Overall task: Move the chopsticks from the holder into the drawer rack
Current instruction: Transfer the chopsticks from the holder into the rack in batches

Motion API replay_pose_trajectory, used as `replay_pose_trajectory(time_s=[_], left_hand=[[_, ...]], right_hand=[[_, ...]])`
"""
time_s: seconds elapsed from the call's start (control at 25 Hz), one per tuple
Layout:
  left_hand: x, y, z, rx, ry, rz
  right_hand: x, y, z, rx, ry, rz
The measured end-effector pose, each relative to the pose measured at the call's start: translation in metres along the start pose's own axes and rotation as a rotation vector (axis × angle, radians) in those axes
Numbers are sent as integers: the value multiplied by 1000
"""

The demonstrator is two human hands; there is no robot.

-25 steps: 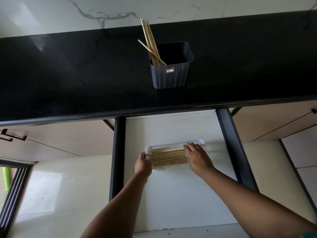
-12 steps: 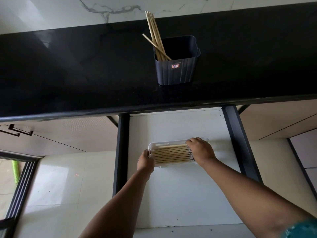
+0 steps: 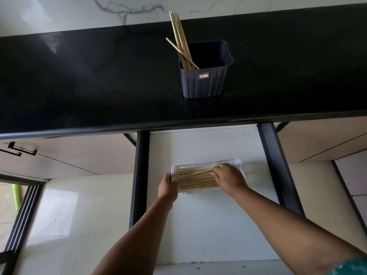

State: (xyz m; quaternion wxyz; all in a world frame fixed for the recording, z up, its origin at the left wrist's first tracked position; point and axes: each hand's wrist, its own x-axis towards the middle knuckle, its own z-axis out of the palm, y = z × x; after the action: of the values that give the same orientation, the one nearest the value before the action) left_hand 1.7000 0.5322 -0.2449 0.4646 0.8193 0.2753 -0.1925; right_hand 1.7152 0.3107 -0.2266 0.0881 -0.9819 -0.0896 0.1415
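- Right hand [image 3: 228, 178] rests palm-down over the right end of the white plastic drawer rack [image 3: 237, 162], its fingertips pinched on one pale wooden chopstick [image 3: 195, 172] that lies slantwise across the others.
- Left hand [image 3: 167, 187] grips the left rim of the rack, fingers curled around the edge.
- A row of pale wooden chopsticks [image 3: 196, 180] lies flat in the rack, parallel and side by side, running left to right between the two hands.
- The rack sits on the white floor of the open drawer [image 3: 198, 225], between two dark side rails, below the table's front edge.
- On the glossy black table [image 3: 89, 80] stands the dark grey ribbed plastic holder [image 3: 205, 84], upright, with a small red-and-white label on its front.
- A bundle of remaining chopsticks [image 3: 179, 39] leans in the holder's left corner, tips up toward the white marbled wall [image 3: 79, 12]; one stick tilts further left than the rest.
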Motion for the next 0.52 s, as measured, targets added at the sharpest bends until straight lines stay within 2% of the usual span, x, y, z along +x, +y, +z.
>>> replay_pose_trajectory(time_s=[0.28, 0.4, 0.52], left_hand=[[-1, -1, 2, -12, 35, -1], [-2, -3, 2, -16, 51, 24], [-1, -3, 1, -31, 60, 36]], right_hand=[[9, 1, 7, 31, -59, 45], [8, -4, 12, 22, -92, 119], [6, -7, 11, 56, 4, 238]])
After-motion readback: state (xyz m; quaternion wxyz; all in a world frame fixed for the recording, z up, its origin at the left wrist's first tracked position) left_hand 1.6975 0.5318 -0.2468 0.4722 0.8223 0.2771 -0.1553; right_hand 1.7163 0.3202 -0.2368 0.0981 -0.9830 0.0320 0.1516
